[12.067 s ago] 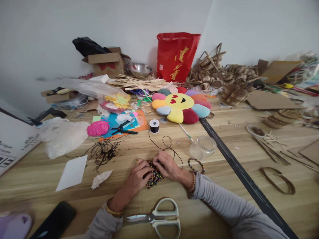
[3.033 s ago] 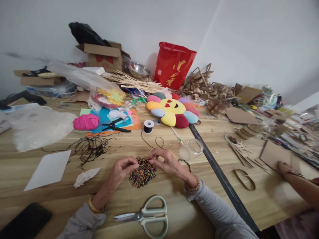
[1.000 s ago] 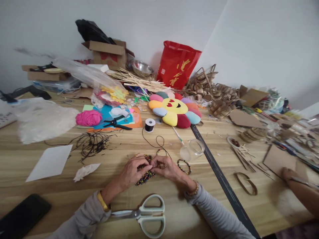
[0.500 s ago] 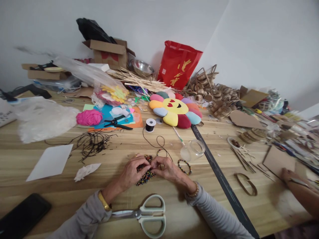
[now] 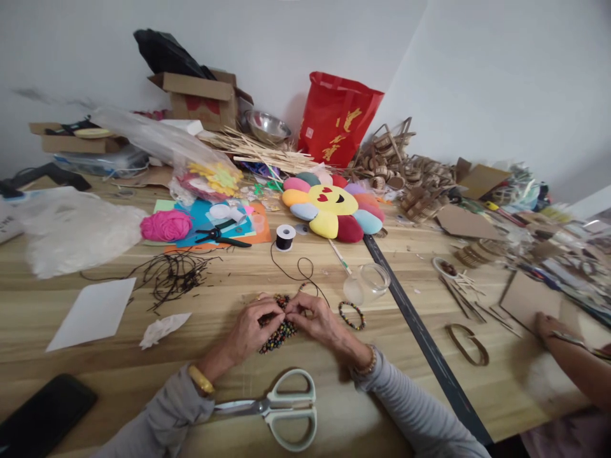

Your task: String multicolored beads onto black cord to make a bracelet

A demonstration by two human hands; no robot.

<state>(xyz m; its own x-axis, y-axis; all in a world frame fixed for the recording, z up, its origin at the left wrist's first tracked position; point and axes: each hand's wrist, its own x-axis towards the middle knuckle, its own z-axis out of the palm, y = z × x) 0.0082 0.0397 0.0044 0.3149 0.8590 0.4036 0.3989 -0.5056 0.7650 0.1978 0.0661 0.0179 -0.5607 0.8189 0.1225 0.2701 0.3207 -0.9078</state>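
My left hand (image 5: 252,327) is closed in a pinch over a heap of small multicoloured beads (image 5: 277,340). Its fingertips meet those of my right hand (image 5: 317,320), which is pinched too. A thin black cord (image 5: 312,272) with a few beads on it runs from a spool (image 5: 285,238) to my right hand. What lies between the left fingertips is too small to make out. Beside my right wrist rests a finished-looking beaded bracelet (image 5: 352,315). Scissors with pale handles (image 5: 291,407) lie nearer to me, below both hands.
A clear jar (image 5: 375,282) lies beyond the bracelet. Black cord pieces (image 5: 172,277), crumpled tissue (image 5: 162,329) and a phone (image 5: 45,413) are at left. Behind are a flower cushion (image 5: 334,205) and a red bag (image 5: 338,121). Another person's hand (image 5: 548,326) rests at right.
The whole view has shifted slightly to the left. My hands stay pinched together over the beads with little change. The other person's hand at right has barely moved.
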